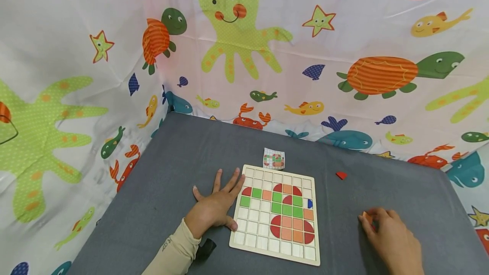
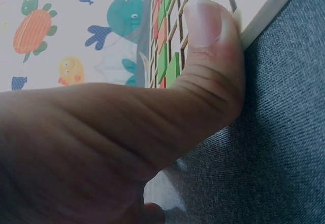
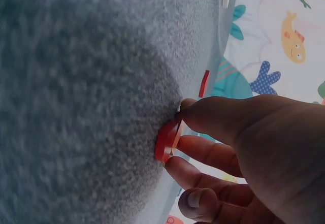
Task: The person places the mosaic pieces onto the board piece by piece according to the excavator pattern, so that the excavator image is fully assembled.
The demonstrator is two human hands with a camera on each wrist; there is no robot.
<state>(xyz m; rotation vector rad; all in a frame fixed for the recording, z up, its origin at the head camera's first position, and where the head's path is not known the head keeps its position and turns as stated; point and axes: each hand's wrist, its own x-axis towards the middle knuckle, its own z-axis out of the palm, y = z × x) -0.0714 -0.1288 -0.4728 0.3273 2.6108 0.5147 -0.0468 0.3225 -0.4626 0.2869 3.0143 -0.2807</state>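
A pale wooden grid board [image 1: 275, 254] lies on the grey cloth, with red quarter-round, green and orange square tiles in some cells and a blue half-round tile [image 1: 310, 203] near its right edge. My left hand [image 1: 214, 211] rests at the board's left side with fingers spread, its thumb [image 2: 210, 46] on the edge. To the right of the board, my right hand [image 1: 395, 237] pinches a small orange tile [image 1: 365, 216] between thumb and fingers, low over the cloth. A red piece [image 3: 163, 141] shows against that tile; whether it is held too I cannot tell.
A small printed pattern card [image 1: 274, 158] lies behind the board's far edge. Another red tile [image 1: 341, 175] sits on the cloth beyond my right hand. A black object [image 1: 205, 250] is beside my left wrist. Sea-animal curtains [image 1: 244, 92] border the table at the back and left.
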